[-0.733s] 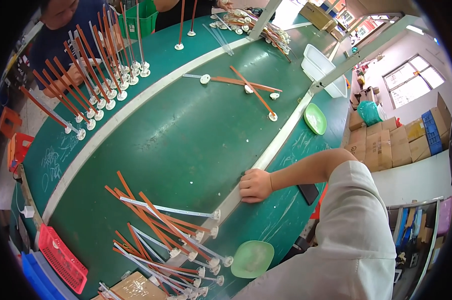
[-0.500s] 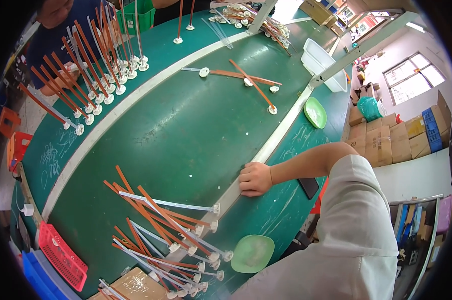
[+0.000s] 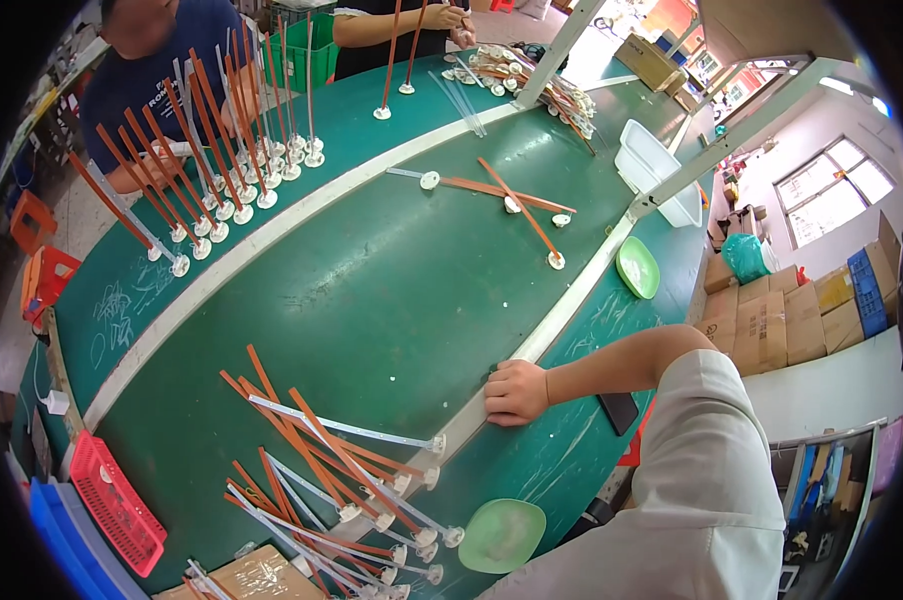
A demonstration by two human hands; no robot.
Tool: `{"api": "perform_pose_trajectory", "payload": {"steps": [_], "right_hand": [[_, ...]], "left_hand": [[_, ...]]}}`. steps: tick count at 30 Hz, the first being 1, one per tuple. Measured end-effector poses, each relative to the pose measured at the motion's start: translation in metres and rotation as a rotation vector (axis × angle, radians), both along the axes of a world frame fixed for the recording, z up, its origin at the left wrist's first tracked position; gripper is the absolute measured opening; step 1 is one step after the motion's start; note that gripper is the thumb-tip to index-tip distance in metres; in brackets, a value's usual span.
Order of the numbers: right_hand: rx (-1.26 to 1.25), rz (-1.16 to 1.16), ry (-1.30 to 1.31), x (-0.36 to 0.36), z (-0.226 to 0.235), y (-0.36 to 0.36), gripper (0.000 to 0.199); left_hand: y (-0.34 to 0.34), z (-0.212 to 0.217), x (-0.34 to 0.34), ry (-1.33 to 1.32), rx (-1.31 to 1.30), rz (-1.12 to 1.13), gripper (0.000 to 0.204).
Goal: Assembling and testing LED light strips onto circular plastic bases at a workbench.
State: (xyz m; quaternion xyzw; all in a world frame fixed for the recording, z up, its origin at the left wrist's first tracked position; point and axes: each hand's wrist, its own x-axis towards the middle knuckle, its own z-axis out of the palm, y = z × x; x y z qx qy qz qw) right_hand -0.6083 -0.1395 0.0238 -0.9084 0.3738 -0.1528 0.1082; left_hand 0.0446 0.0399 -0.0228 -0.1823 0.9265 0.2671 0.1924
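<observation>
My right hand (image 3: 517,393) rests on the white strip (image 3: 562,318) running along the green table, its fingers curled into a loose fist with nothing visible in them. My bare forearm reaches in from the right, below a pale sleeve. My left hand is out of view. Nearest on the left of my hand lies a loose pile of thin orange and white strips (image 3: 312,425) with round white ends. A light green dish (image 3: 503,536) with something whitish in it sits close by. To the right of my wrist lies a dark phone (image 3: 620,410).
Across the table, many orange strips stand upright on round white bases (image 3: 202,249), with two people behind. Several strips lie crossed mid-table (image 3: 507,190). Another green dish (image 3: 638,268), white tubs (image 3: 662,172), a red basket (image 3: 117,505), a slanted post (image 3: 732,140) and cardboard boxes (image 3: 762,325) surround.
The view has shifted slightly, so the scene sits lower and shows more of the far side and both people. My right hand stays on the strip, still curled.
</observation>
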Motion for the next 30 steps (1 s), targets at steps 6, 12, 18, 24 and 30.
{"api": "perform_pose_trajectory", "payload": {"steps": [6,12,18,24,30], "right_hand": [[0.010,-0.002,-0.007,-0.002,0.000,0.000,0.023],[0.049,-0.004,0.012,-0.003,-0.001,0.002,0.022],[0.047,-0.001,0.004,-0.001,0.001,0.000,0.023],[0.056,-0.012,-0.005,-0.001,0.000,0.000,0.024],[0.022,-0.009,-0.006,0.000,0.000,-0.002,0.028]], "left_hand": [[-0.002,0.002,-0.004,0.133,-0.065,0.066,0.019],[-0.015,0.015,-0.015,0.243,-0.120,0.101,0.013],[-0.004,0.001,-0.005,0.303,-0.141,0.112,0.013],[-0.009,0.009,-0.007,0.196,-0.061,0.078,0.017],[-0.015,0.015,-0.015,0.312,-0.119,0.064,0.015]]}}
